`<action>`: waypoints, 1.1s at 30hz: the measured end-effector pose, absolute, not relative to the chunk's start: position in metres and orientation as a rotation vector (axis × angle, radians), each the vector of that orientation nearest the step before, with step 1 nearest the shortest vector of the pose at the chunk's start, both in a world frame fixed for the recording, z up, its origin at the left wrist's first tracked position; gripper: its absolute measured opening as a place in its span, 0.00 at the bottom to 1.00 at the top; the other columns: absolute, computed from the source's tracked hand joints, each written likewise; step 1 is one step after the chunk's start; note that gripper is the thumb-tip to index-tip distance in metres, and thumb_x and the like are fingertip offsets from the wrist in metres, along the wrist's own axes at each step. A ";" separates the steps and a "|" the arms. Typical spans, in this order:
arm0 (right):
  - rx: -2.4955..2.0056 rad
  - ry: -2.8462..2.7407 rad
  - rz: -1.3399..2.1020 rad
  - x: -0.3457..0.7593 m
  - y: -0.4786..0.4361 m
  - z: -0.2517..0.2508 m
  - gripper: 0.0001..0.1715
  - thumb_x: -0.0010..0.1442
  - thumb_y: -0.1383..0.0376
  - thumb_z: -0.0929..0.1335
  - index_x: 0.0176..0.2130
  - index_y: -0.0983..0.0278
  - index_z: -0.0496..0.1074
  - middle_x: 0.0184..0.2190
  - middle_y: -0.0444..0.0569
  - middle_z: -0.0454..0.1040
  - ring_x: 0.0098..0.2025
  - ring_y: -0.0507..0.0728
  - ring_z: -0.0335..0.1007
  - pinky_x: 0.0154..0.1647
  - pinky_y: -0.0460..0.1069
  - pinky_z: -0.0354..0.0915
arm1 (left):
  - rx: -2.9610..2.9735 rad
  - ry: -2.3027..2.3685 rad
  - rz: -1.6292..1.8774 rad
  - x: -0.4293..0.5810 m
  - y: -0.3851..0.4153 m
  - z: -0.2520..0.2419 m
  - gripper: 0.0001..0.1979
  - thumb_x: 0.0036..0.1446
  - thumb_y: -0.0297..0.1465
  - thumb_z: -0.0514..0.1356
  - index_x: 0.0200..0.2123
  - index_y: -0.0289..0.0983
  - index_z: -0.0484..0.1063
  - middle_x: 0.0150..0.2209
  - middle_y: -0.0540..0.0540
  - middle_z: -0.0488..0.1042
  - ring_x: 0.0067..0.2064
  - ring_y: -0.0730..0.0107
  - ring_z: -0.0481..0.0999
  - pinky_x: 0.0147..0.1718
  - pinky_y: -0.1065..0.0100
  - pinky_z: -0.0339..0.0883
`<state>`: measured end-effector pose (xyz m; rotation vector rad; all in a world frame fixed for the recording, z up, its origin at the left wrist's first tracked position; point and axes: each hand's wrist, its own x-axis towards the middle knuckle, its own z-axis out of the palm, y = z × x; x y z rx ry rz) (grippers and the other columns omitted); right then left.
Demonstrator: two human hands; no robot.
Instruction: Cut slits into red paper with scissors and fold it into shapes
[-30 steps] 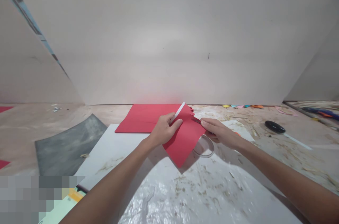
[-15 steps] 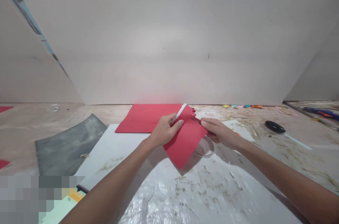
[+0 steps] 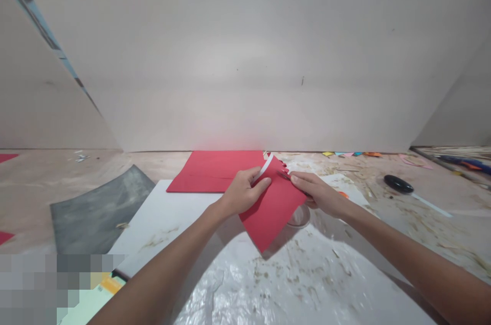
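My left hand (image 3: 242, 193) pinches a red paper sheet (image 3: 270, 210), thumb on top, holding it tilted above the white board (image 3: 161, 220). A narrow white strip (image 3: 264, 167) runs along the sheet's upper edge, which has a row of small cut notches. My right hand (image 3: 316, 193) is closed on a small thin cutting tool (image 3: 286, 175) whose tip meets the notched edge; I cannot make out what kind of tool it is. A clear tape roll (image 3: 299, 217) lies partly hidden under the sheet and my right hand.
A second red sheet (image 3: 213, 170) lies flat behind. A dark grey sheet (image 3: 95, 207) lies to the left. A black-handled tool (image 3: 399, 184) rests at the right, with coloured paper scraps (image 3: 347, 154) and wood shavings nearby. Tall white boards (image 3: 245, 59) wall the back.
The red sheet has turned slightly and its notched edge curls up more. My right hand with the tool has shifted a little along that edge. My left hand keeps its pinch.
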<state>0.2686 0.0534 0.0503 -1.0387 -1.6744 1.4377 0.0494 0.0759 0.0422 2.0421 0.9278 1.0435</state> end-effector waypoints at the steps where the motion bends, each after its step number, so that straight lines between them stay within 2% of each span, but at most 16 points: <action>1: -1.038 -1.675 1.431 0.268 0.053 0.050 0.28 0.60 0.42 0.66 0.27 0.61 0.56 0.19 0.36 0.50 0.18 0.46 0.41 0.18 0.45 0.37 | 2.047 0.922 1.039 0.050 0.076 0.042 0.15 0.61 0.41 0.56 0.28 0.35 0.68 0.24 0.49 0.68 0.26 0.69 0.66 0.23 0.69 0.59; 18: -1.016 -1.622 1.461 0.265 0.050 0.052 0.27 0.59 0.43 0.67 0.29 0.62 0.59 0.20 0.37 0.53 0.19 0.46 0.42 0.18 0.45 0.37 | 2.063 0.906 1.016 0.052 0.073 0.042 0.16 0.62 0.41 0.55 0.28 0.36 0.68 0.24 0.49 0.67 0.25 0.70 0.65 0.22 0.69 0.57; 26: -1.009 -1.627 1.476 0.265 0.049 0.049 0.25 0.61 0.44 0.66 0.30 0.62 0.60 0.21 0.37 0.53 0.19 0.46 0.41 0.18 0.45 0.37 | 2.083 0.904 0.991 0.052 0.074 0.040 0.16 0.63 0.40 0.54 0.26 0.36 0.63 0.24 0.50 0.66 0.25 0.72 0.64 0.22 0.70 0.55; 33: -1.054 -1.778 1.514 0.292 0.068 0.044 0.26 0.65 0.44 0.61 0.29 0.62 0.59 0.18 0.35 0.48 0.17 0.46 0.36 0.16 0.45 0.37 | 1.986 1.036 1.222 0.043 0.084 0.040 0.17 0.61 0.40 0.57 0.24 0.37 0.59 0.21 0.54 0.59 0.24 0.74 0.59 0.23 0.70 0.51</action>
